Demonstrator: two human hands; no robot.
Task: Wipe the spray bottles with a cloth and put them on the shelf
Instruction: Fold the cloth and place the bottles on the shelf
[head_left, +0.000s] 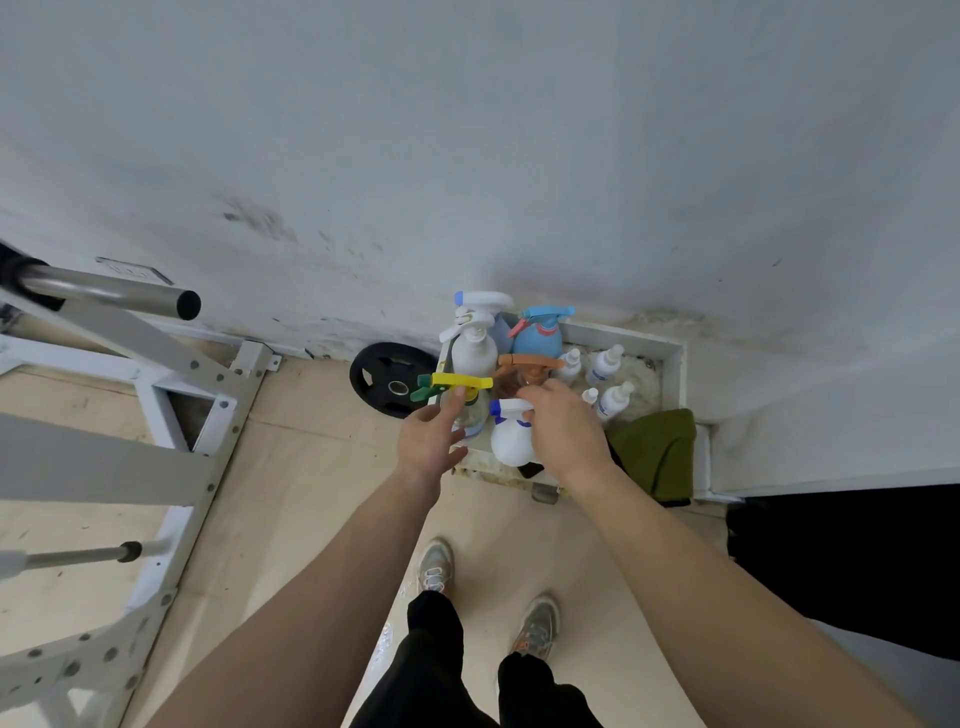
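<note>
Several spray bottles stand in a low white shelf box (675, 364) against the wall. My left hand (430, 441) reaches with straight fingers to the clear bottle with the yellow and green head (457, 383); one fingertip touches it just under the yellow head. My right hand (566, 428) is over the round white bottle (509, 441), fingers curled round its blue-tipped spray head. Behind stand a tall white bottle (474, 349), a blue round bottle (539, 336) and a brown bottle with an orange head (524, 364). A green cloth (655, 451) hangs over the box's front right edge.
Small white bottles (607, 366) fill the right side of the box. A black weight plate (388, 379) leans on the wall to its left. A white rack with a steel bar (109, 290) takes up the left. A black block (841, 561) sits at right, my shoes (435, 566) below.
</note>
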